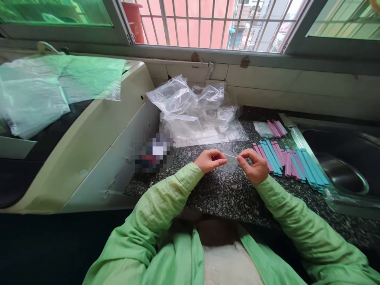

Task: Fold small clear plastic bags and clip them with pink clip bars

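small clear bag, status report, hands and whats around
Left hand and right hand pinch small clear bag between them. Pink and blue sticks right. Plastic bag heap behind.

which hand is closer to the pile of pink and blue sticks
Right. The right hand sits just beside the pink and blue sticks; the left hand is farther off, across the small clear bag.

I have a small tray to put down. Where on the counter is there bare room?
Bare granite lies below both hands, toward the near edge. Crowded: the sticks right of the right hand, and the plastic bags behind the left hand.
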`<state>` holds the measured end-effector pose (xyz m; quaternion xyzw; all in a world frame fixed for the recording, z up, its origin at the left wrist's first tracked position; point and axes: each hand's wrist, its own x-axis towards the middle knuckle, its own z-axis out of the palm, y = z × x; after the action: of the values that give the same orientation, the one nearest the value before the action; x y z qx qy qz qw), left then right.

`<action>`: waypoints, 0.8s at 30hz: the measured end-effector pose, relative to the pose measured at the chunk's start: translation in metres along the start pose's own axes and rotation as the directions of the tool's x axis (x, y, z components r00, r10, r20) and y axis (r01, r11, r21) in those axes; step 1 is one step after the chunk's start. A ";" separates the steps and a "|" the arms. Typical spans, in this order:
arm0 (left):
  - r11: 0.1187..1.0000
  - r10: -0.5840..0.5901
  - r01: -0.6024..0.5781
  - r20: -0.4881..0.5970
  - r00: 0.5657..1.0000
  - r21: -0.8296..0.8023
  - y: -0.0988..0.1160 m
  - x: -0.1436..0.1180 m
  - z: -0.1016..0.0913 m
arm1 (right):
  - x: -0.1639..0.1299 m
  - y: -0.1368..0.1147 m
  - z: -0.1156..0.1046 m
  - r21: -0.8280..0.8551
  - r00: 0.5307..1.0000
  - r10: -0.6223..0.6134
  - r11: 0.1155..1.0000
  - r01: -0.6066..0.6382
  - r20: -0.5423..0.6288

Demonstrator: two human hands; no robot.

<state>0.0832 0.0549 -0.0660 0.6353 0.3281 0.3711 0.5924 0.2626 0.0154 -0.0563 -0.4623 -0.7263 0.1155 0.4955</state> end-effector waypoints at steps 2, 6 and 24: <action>0.999 -0.004 0.004 0.013 1.000 0.033 -0.001 0.000 0.000 | 0.000 0.002 -0.001 0.004 0.999 0.028 1.000 -0.028 -0.026; 0.995 0.018 -0.020 0.021 1.000 0.094 -0.004 0.002 0.000 | 0.000 0.004 -0.002 -0.002 0.995 0.073 0.997 -0.073 -0.062; 0.977 0.127 -0.128 0.018 0.992 0.172 -0.001 0.000 -0.001 | 0.000 0.003 -0.004 0.041 0.992 0.108 0.994 -0.106 -0.058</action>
<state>0.0823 0.0553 -0.0674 0.7053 0.3156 0.3763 0.5112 0.2677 0.0162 -0.0566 -0.4943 -0.6830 0.1415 0.5188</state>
